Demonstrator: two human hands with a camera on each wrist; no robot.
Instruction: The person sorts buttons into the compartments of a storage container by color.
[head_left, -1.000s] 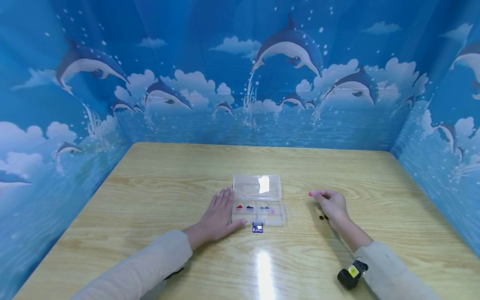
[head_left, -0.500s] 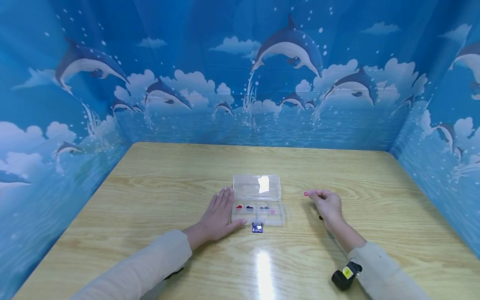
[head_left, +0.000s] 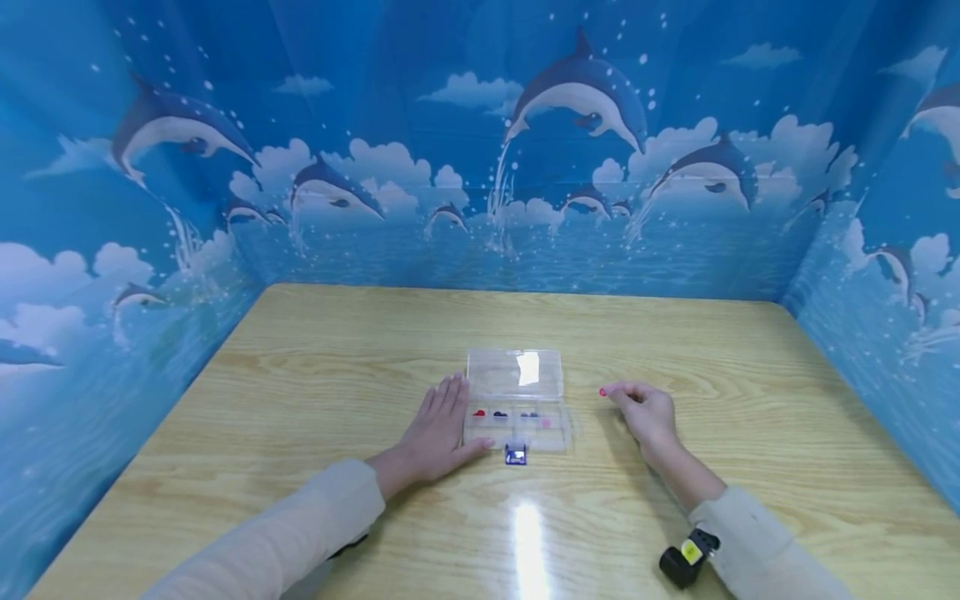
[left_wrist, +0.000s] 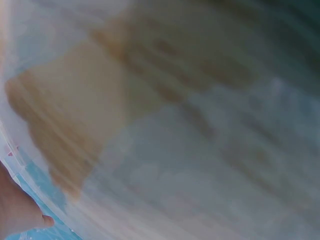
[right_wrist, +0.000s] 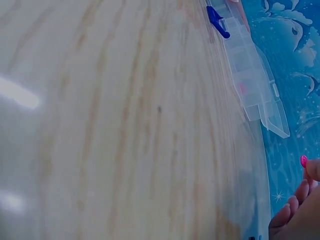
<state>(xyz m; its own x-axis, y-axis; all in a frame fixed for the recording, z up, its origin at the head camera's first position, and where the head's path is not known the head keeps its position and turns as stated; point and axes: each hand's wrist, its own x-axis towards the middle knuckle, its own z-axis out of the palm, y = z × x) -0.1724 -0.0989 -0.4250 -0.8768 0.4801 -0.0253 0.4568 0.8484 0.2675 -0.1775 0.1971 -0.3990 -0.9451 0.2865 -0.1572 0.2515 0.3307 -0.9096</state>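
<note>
A clear plastic compartment box [head_left: 551,437] stands on the table with its lid [head_left: 495,372] folded back and a blue latch [head_left: 516,455] at the front. Small red pieces [head_left: 479,413], dark pieces [head_left: 500,414] and a pink piece [head_left: 546,423] lie in its compartments. My left hand [head_left: 438,433] rests along the box's left side, fingers straight, thumb at the front edge. To the right of the box, my right hand [head_left: 647,417] pinches a small round pink button [right_wrist: 303,161] between thumb and forefinger, apart from the box.
The wooden table [head_left: 360,333] has a bright light reflection near its front. A blue dolphin-print curtain [head_left: 480,167] encloses the back and sides. A black wrist camera [head_left: 682,565] hangs by the right sleeve.
My right hand has moved left toward the box with the pink button. The dark discs on the table near it have passed out of sight behind the hand. My left hand stays put.
</note>
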